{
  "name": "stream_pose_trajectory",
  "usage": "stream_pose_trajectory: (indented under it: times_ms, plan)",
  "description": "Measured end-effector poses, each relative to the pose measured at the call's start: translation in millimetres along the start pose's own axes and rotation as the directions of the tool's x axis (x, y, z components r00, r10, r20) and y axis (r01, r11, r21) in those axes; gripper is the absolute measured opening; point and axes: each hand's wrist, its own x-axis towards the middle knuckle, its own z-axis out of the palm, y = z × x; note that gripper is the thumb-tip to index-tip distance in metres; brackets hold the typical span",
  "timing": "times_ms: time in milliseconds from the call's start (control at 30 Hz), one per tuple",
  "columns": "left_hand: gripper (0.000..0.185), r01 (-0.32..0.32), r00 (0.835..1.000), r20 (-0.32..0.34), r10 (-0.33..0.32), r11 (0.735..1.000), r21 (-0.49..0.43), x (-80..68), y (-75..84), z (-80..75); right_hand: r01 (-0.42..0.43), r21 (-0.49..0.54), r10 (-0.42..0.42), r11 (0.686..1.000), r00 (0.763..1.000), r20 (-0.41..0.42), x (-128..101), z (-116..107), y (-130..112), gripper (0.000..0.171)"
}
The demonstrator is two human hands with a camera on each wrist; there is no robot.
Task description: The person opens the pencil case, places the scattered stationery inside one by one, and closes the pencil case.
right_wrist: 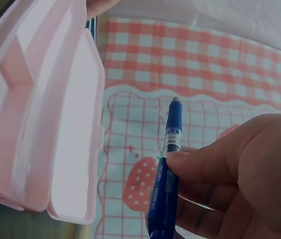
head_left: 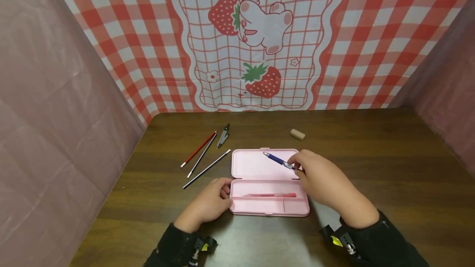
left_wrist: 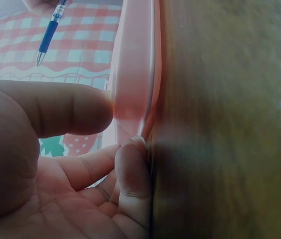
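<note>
Two hands are occupied at an open pink pencil case (head_left: 259, 164) on the table (head_left: 371, 168).

The blue pen (head_left: 278, 160) is pinched in the right hand's (head_left: 323, 180) grip and held above the raised lid, tip pointing away, apparently so it can be lowered into the tray. The case's left end is pinched between thumb and fingers of the left hand (head_left: 208, 205), seemingly to steady it. A red pen (head_left: 271, 195) lies in the tray. Three pencils (head_left: 202, 160), a compass (head_left: 223, 136) and an eraser (head_left: 297, 134) are left well apart behind.
</note>
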Motion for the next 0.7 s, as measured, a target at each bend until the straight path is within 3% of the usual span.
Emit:
stream_pose_trajectory:
  times_ms: [267,467,700]
  plan:
    - [0.045,0.003,1.000,0.005,-0.003,1.000,0.016,2.9,-0.3,-1.4,0.083,-0.036,-0.081,0.996,0.996,0.045,5.8,12.0,-10.9,0.018]
    - [0.044,0.005,1.000,0.003,-0.005,1.000,0.024,3.4,0.9,-2.6,0.097,-0.109,-0.078,0.989,0.983,0.165,10.9,27.0,-20.2,0.016]
    - [0.045,0.001,1.000,0.003,-0.001,1.000,0.021,2.0,0.5,-2.2,0.117,-0.188,-0.058,0.975,0.954,0.293,13.2,39.8,-20.0,0.026]
